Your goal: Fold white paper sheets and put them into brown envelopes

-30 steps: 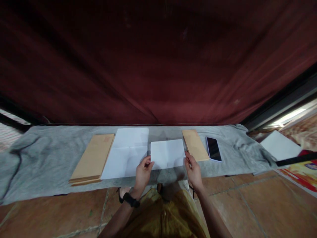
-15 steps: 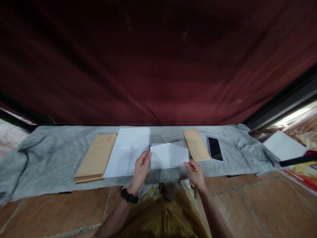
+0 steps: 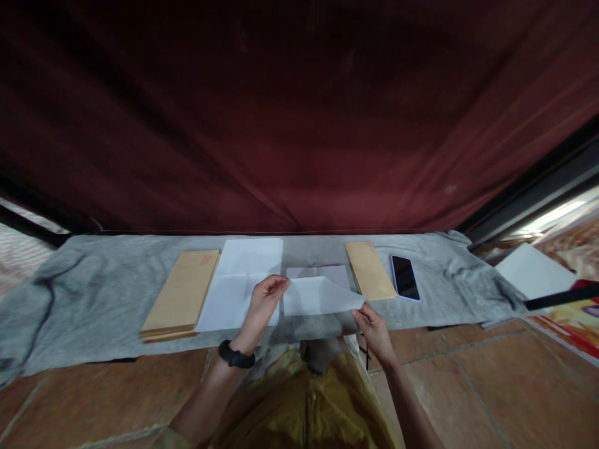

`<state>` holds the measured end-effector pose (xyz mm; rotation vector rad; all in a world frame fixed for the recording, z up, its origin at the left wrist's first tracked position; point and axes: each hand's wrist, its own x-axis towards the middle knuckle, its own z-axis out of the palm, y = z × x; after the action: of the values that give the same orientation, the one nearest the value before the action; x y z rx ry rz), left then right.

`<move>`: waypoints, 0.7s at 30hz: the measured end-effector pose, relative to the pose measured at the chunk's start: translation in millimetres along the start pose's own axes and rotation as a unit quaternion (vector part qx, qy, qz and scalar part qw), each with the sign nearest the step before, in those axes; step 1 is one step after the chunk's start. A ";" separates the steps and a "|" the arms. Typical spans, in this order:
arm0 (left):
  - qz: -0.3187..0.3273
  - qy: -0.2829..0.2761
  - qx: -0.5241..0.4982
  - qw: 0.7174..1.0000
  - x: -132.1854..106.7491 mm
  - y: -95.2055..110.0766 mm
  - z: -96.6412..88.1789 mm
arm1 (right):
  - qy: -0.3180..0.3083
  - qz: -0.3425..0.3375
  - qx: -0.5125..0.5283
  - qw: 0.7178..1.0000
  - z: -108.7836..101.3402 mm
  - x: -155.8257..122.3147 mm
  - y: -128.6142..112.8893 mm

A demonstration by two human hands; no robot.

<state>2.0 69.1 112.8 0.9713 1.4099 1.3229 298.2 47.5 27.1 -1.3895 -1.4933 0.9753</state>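
Note:
Between my two hands is a folded sheet of white paper (image 3: 313, 296), its upper edge bowed. My left hand (image 3: 266, 302) pinches its upper left corner, and a black band circles that wrist. At the lower right corner, my right hand (image 3: 372, 323) grips the paper between thumb and fingers. Behind it, another piece of folded paper (image 3: 337, 273) lies on the grey cloth, partly covered. Left of my left hand is a stack of white paper (image 3: 241, 274) with crease lines. Brown envelopes (image 3: 185, 290) are piled further left.
To the right lie more brown envelopes (image 3: 372, 271) and a phone (image 3: 405, 277) with a dark screen. Grey cloth (image 3: 449, 280) covers the narrow table. A dark red curtain (image 3: 299, 125) hangs behind it. A white object (image 3: 536, 271) and a colourful printed item (image 3: 568, 324) are at far right.
My left hand has shifted up to the paper's upper left corner. The held paper has turned from nearly flat to bowed, its right end slanting down towards my right hand.

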 end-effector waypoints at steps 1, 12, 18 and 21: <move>-0.002 -0.007 0.007 1.000 -0.2 2.1 -0.7 | 0.000 0.000 0.003 1.000 -0.4 -0.4 -1.8; -0.011 -0.017 -0.009 1.000 -7.6 -3.5 -2.1 | -0.031 0.045 0.108 0.993 -14.6 -10.9 -54.6; -0.011 -0.006 -0.005 1.000 -8.9 -10.8 -2.9 | -0.031 0.092 0.187 0.977 -17.3 -10.8 -56.2; -0.020 -0.012 -0.014 1.000 -14.1 -13.4 -3.8 | -0.042 0.090 0.190 0.977 -19.2 -16.9 -57.9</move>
<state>2.5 53.2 101.0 0.9335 1.3823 1.2947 297.4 26.0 86.7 -1.2284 -1.1748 1.3681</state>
